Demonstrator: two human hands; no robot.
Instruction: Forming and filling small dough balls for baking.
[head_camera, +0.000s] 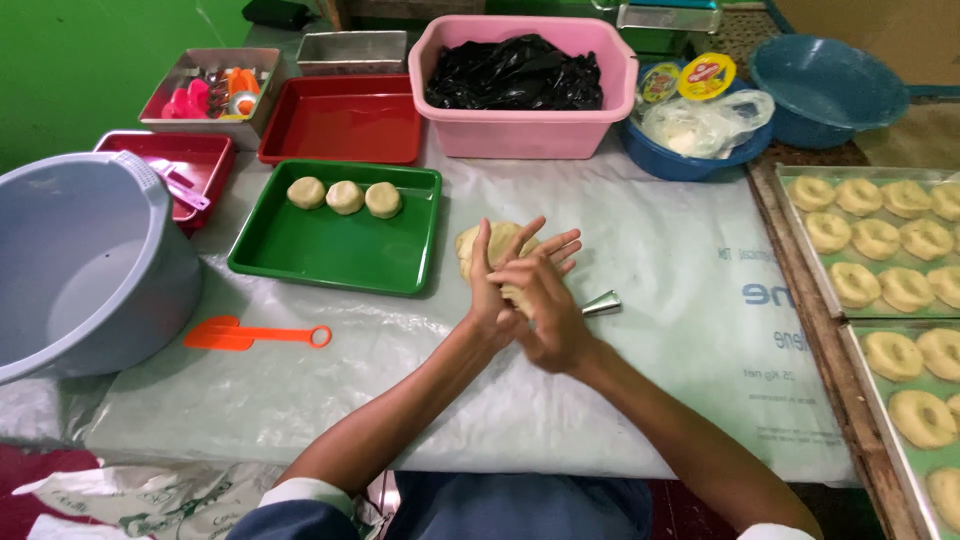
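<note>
Fingers first: the left hand (488, 285) has its fingers straight and slightly fanned, tips aimed away from the body toward the pink tub (520, 130). The right hand (545, 305) is laid across it palm to palm, fingers spread a bit and angled up and to the right. Squeezed between the two palms is a small dough piece (514, 294); only a sliver of it shows, so I can't tell its shape or which way its long side runs. Both forearms come in from the bottom edge and meet in a V above the plastic-covered table (650, 400).

Right behind the hands sits a flat dough lump (478, 243) on the sheet, and a small metal cone (602, 303) lies just right of the right hand, narrow tip pointing left. The green tray (330, 250) with three dough balls (345, 196) is to the left, and an orange scraper (250, 335) lies nearer the body.
</note>
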